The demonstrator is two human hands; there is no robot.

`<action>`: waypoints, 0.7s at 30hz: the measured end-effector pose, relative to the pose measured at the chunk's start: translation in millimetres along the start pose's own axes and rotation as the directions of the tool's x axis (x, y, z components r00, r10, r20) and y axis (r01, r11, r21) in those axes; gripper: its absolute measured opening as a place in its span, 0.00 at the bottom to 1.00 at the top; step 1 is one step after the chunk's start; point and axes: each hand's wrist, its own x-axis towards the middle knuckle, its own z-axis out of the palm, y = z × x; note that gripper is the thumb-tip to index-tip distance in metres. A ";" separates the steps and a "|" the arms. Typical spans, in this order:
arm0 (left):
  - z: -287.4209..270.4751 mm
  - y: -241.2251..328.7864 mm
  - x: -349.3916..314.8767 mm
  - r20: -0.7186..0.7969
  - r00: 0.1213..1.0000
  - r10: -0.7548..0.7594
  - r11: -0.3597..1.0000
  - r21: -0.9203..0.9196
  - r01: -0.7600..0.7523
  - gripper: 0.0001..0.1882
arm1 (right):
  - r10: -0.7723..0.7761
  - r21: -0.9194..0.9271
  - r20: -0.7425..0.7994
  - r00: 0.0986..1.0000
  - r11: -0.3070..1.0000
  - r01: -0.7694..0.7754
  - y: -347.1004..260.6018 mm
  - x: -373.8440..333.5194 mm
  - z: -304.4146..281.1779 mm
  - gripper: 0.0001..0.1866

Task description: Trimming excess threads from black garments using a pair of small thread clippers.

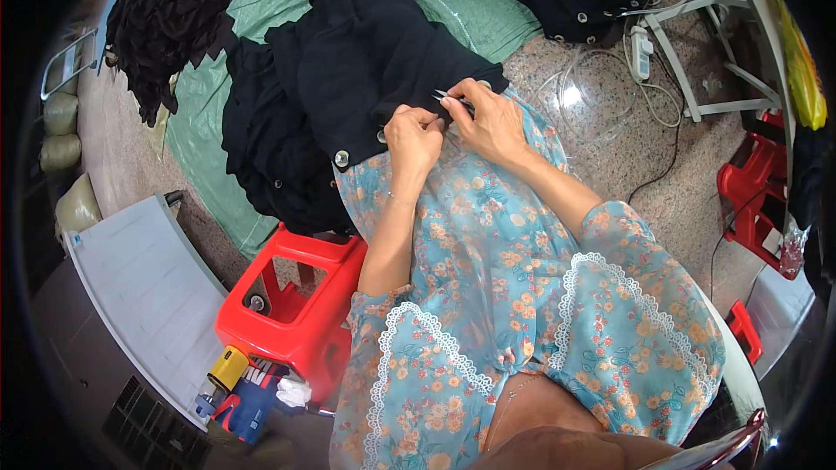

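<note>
Black cloth [374, 52] with round shiny buttons or eyelets along its edge lies across my lap and spills to the left. My left hand [414, 141] pinches the near edge of this cloth, fingertips closed together. Just to its right, my right hand [489, 124] is closed around small pointed metal snips [441, 95], their tips showing beyond the fingers and aimed left over the cloth. Most of the tool is hidden in the hand. A round shiny button [341, 158] sits at the cloth's left corner.
A red plastic stool [287, 296] stands at lower left beside a pale board [144, 270]. More black cloth [174, 17] heaps on a green sheet [205, 122]. A white power strip [642, 54] with loose cables lies on the speckled floor at right, near a metal frame [688, 78].
</note>
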 end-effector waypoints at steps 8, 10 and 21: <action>5.4 -19.2 2.9 0.019 0.999 -0.051 0.998 0.022 0.050 0.04 | 0.004 0.016 0.015 1.000 1.000 -0.005 -1.4 0.0 -0.1 0.10; 6.2 -15.2 3.3 0.030 0.997 -0.074 0.997 -0.009 0.074 0.04 | -0.016 0.013 -0.001 1.000 1.000 0.016 0.1 -0.4 -0.5 0.10; 19.2 -38.8 -3.3 -0.003 0.995 -0.102 0.977 -0.187 0.100 0.07 | -0.445 -0.234 0.100 0.890 0.858 0.456 8.5 -13.8 -6.0 0.06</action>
